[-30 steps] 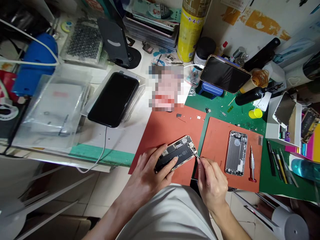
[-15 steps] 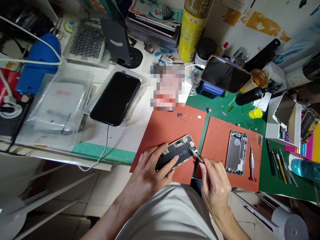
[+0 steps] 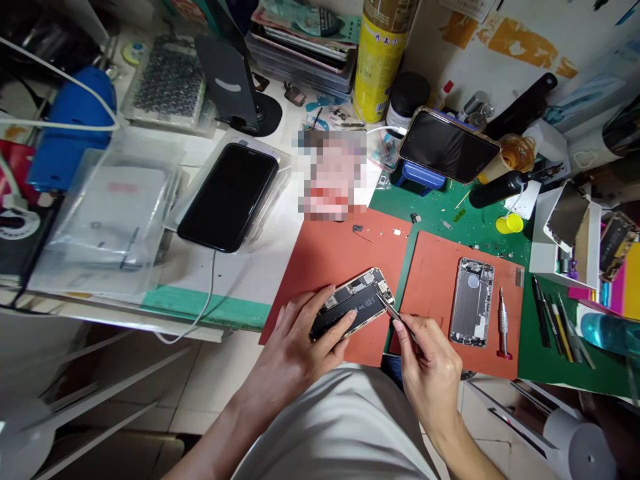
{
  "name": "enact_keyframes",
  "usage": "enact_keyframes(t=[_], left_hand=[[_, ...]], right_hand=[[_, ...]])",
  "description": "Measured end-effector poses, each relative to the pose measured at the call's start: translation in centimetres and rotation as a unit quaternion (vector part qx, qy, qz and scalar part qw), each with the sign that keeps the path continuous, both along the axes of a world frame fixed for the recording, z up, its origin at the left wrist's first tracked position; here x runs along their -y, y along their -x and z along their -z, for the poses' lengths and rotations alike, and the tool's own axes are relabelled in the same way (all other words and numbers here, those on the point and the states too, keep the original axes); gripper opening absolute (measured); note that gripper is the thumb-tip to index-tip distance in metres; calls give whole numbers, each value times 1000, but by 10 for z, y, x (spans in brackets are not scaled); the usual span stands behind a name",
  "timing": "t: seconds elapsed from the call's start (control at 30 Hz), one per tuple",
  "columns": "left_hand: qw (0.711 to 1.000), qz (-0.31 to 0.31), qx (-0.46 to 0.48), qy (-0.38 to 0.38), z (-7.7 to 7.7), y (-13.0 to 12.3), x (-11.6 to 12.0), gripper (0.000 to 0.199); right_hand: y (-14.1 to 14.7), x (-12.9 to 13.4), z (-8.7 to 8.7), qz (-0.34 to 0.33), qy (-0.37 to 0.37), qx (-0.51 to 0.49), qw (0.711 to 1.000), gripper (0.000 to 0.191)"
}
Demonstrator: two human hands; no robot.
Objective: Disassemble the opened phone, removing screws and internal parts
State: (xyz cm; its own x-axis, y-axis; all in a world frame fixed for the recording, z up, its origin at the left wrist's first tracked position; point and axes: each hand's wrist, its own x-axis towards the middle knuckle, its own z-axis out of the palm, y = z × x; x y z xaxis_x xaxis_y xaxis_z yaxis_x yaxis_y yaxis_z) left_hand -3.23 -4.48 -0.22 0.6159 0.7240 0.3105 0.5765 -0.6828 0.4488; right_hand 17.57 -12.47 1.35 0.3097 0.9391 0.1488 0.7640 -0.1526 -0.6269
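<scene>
An opened phone (image 3: 361, 308) with its black battery and circuit board showing lies tilted on the left red mat (image 3: 325, 260). My left hand (image 3: 310, 333) grips its left end, fingers along the far edge and over the battery. In my right hand (image 3: 431, 357) is a pair of tweezers (image 3: 393, 311), pinched between thumb and fingers. Their tips are at the battery's right end, near the phone's upper right corner; whether they touch it I cannot tell. On the right red mat (image 3: 430, 273) rest a bare phone housing (image 3: 472, 303) and a screwdriver (image 3: 503, 323) with a red end.
A black phone (image 3: 229, 197) lies on a clear case at the left. Behind the mats, another phone (image 3: 449, 145) leans on a blue stand (image 3: 421, 176). Small parts lie on the green mat (image 3: 450, 207). Several slim tools (image 3: 555, 320) and a blue bottle (image 3: 605, 331) sit at the right.
The tweezers have shifted slightly left and more of their length now shows over the phone. My left hand and the phone stay in place.
</scene>
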Motion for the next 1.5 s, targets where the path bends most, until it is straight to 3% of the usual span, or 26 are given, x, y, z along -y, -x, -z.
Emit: enact_keyframes(t=[0.6, 0.83, 1.03, 1.27, 1.5], left_hand=[[1000, 4, -3, -7, -1, 1, 0, 50], [1000, -2, -3, -1, -2, 0, 0, 47], [1000, 5, -6, -4, -1, 2, -1, 49], [1000, 8, -4, -6, -1, 2, -1, 49], [1000, 9, -5, -12, -2, 1, -1, 49]], right_hand=[[1, -1, 2, 2, -14, 21, 1000, 15], [-3, 7, 14, -23, -74, 89, 993, 32], [2, 6, 13, 1, -33, 32, 999, 27], [7, 3, 11, 19, 13, 62, 998, 16], [5, 0, 17, 3, 8, 97, 995, 22]])
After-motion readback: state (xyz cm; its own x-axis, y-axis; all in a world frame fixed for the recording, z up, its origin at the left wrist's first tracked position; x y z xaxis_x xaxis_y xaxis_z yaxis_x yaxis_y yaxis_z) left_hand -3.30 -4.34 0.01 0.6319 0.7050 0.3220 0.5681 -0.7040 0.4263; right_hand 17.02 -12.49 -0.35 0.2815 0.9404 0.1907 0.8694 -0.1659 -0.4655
